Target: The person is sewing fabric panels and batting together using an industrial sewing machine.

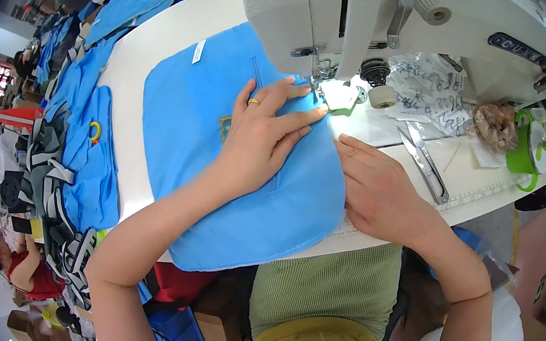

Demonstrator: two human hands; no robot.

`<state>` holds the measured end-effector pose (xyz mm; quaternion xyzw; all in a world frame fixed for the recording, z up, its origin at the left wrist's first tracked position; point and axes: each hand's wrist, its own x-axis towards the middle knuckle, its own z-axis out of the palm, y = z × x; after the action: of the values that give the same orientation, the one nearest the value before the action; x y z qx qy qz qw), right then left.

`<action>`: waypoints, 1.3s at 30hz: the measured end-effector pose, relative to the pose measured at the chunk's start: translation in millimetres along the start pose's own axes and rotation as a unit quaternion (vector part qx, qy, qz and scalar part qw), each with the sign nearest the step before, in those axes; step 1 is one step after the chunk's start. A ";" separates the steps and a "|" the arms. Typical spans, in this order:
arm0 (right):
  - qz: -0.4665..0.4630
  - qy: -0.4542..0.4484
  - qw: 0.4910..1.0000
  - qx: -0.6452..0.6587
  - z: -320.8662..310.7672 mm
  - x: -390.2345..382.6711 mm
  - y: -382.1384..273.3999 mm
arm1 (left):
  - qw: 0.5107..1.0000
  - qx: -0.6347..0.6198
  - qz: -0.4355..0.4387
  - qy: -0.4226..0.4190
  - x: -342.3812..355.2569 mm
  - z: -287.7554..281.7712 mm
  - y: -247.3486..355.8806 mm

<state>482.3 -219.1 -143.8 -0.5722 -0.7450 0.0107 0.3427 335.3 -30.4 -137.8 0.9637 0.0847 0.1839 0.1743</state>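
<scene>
White tabletop point(166, 34) fills the middle of the view, with a long workroom running off behind it at the left, where another person in a red top point(25, 268) sits low in the corner. Above the hands stands a big off-white sewing machine point(311, 7), its head hanging over the work. Under both hands lies a large blue fabric panel point(189, 116) with rounded corners, spread flat on the table and reaching from the machine down to the table's near edge. More blue pieces point(87, 164) are stacked to the left of the left hand, beside a heap of grey and white straps point(46, 179). The left hand point(260, 137) lies flat on the panel, fingers spread and pressing down, fingertips reaching toward the needle area just above; it wears a gold ring and grasps nothing. The right hand point(376, 189) rests just beside it at the panel's right edge, fingers extended flat and touching the cloth, not clenched. To the right of the right hand lies a pair of metal scissors point(426, 164), apart from the fingers. Farther right sits a green cup point(522, 155), with a brown fluffy clump point(495, 126) next to it.
</scene>
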 end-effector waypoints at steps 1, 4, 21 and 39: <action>-0.007 0.005 1.000 -0.004 0.4 -0.2 0.2 | 1.000 0.000 0.001 -0.002 0.5 -0.6 -0.6; -0.034 -0.023 0.999 0.003 -4.5 -4.0 -1.6 | 1.000 0.003 -0.001 -0.015 -0.6 -5.2 3.1; -0.011 0.027 0.997 -0.067 0.6 -5.2 -12.8 | 0.987 -0.146 -0.072 0.003 -33.6 -5.2 40.0; -0.047 -0.008 0.998 0.031 -2.2 -6.5 -4.3 | 0.990 -0.118 -0.070 -0.025 -30.3 -2.9 45.1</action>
<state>480.5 -227.0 -143.7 -0.5256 -0.7729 0.0225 0.3547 310.9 -78.1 -128.6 0.9325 0.1249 0.1556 0.3010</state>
